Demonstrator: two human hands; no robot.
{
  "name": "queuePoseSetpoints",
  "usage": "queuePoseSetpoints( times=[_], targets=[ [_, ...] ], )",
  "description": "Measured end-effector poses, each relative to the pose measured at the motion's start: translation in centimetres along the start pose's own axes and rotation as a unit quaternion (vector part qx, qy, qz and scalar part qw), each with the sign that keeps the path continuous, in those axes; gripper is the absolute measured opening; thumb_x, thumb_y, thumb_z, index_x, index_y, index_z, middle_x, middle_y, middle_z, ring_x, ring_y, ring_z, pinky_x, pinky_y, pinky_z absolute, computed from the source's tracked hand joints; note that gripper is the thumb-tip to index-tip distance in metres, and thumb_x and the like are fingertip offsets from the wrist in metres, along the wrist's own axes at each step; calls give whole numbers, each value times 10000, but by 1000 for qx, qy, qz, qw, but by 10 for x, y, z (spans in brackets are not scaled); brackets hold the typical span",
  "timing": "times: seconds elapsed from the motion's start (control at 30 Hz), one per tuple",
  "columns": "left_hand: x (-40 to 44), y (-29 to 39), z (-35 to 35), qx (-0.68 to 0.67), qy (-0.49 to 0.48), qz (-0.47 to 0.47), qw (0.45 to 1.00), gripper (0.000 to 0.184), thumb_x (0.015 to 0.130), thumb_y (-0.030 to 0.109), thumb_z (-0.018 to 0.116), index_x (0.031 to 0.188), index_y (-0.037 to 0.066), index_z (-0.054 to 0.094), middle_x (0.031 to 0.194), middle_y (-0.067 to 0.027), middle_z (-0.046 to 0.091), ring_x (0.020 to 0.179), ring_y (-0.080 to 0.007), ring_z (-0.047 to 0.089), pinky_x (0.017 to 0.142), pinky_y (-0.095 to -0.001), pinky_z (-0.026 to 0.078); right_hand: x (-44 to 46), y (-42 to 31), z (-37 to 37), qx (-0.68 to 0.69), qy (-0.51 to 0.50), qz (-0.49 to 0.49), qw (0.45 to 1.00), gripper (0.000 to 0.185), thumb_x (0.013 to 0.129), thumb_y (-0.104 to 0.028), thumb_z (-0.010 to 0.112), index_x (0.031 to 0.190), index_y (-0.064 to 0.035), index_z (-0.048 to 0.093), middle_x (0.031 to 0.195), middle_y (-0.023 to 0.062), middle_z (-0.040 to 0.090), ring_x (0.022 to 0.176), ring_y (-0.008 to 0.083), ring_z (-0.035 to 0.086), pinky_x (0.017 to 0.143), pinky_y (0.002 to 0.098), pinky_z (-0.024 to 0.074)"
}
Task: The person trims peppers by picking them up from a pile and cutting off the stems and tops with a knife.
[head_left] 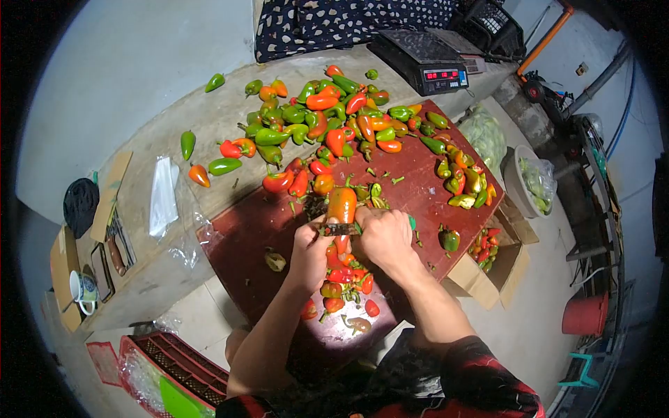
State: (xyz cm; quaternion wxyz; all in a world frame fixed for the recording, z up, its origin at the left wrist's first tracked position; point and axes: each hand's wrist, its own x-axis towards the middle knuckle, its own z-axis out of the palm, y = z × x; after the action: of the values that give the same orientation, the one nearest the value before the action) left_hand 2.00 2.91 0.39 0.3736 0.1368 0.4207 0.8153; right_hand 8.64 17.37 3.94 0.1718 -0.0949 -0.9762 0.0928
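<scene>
My right hand (385, 240) is closed round a knife; a bit of green handle (412, 223) shows past the fingers. The dark, smeared knife blade (339, 229) lies level, pointing left across an orange pepper (341, 205). My left hand (311, 252) is closed at that pepper's near left side, its thumb by the blade tip; the other fingers are partly hidden. Red and orange pepper pieces (340, 276) lie below, between my forearms. A large pile of green, red and orange peppers (313, 115) spreads beyond my hands.
The dark red board (240, 258) carries cut stems and a second pepper group (463, 177) at right. A cardboard box (512, 268) with peppers stands lower right. A digital scale (425, 63) sits at the back. Left are plastic bags (164, 195), a mug (83, 291) and a red crate (178, 366).
</scene>
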Motion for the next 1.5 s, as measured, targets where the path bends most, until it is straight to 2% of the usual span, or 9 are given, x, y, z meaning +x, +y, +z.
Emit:
queuePoseSetpoints(
  times=[0.17,0.4,0.77,0.83,0.87,1.0,1.23,1.3,1.5],
  targets=[
    [-2,5,3,22,-13,-19,1000,249,1044,216,486,973,9,606,741,-37,588,635,-96,536,585,-254,428,-1,4,-9,-34,-12,-31,999,98,805,-128,559,744,-74,615,644,145,655,564,334,662,515,470,523],
    [-5,7,8,-29,-36,-62,997,259,1046,231,473,1066,-4,582,782,-55,586,634,-119,534,609,-262,444,34,73,11,-126,23,153,980,121,815,-121,549,794,-83,661,704,214,671,693,402,687,612,520,539],
    [0,16,-2,59,-25,-4,998,271,1039,221,496,1043,-28,604,850,-59,633,701,-128,591,639,-276,481,24,54,12,-7,-1,168,986,137,786,-171,693,822,-45,656,709,231,650,727,433,666,682,534,538],
    [4,10,0,293,55,181,937,265,979,210,599,1079,-33,633,800,-84,665,682,-127,626,612,-296,497,23,53,11,44,6,178,983,157,793,-183,700,824,-36,654,721,232,653,756,434,667,702,532,538],
    [5,17,-12,608,92,261,744,288,899,174,677,1119,-10,654,719,-132,665,631,-191,670,581,-336,506,22,53,11,95,12,188,978,178,800,-194,706,826,-26,652,733,233,656,784,436,667,722,529,539],
    [6,37,-10,517,129,176,828,292,857,130,691,1129,27,658,715,-165,659,684,-357,679,609,-400,521,18,63,22,98,53,163,980,216,788,-202,733,845,-8,657,681,217,624,708,379,667,672,459,537],
    [11,18,-7,549,19,311,776,354,812,85,730,1147,14,640,791,-180,670,745,-327,692,656,-375,526,12,36,13,555,-101,126,816,481,863,-300,778,1200,-3,603,891,-8,651,773,135,560,719,327,482],
    [6,25,3,520,-32,216,826,406,789,80,751,1167,-8,630,794,-188,659,734,-292,692,670,-354,528,10,34,13,533,-87,80,838,446,847,-319,796,1133,-12,645,950,23,665,893,123,585,837,310,481],
    [15,13,-20,393,53,81,914,313,900,127,689,1180,-4,636,766,-34,670,615,-89,575,572,-250,458,20,86,-19,403,-19,219,888,427,811,-390,805,916,10,698,804,65,697,739,145,623,726,334,512]
  ],
)
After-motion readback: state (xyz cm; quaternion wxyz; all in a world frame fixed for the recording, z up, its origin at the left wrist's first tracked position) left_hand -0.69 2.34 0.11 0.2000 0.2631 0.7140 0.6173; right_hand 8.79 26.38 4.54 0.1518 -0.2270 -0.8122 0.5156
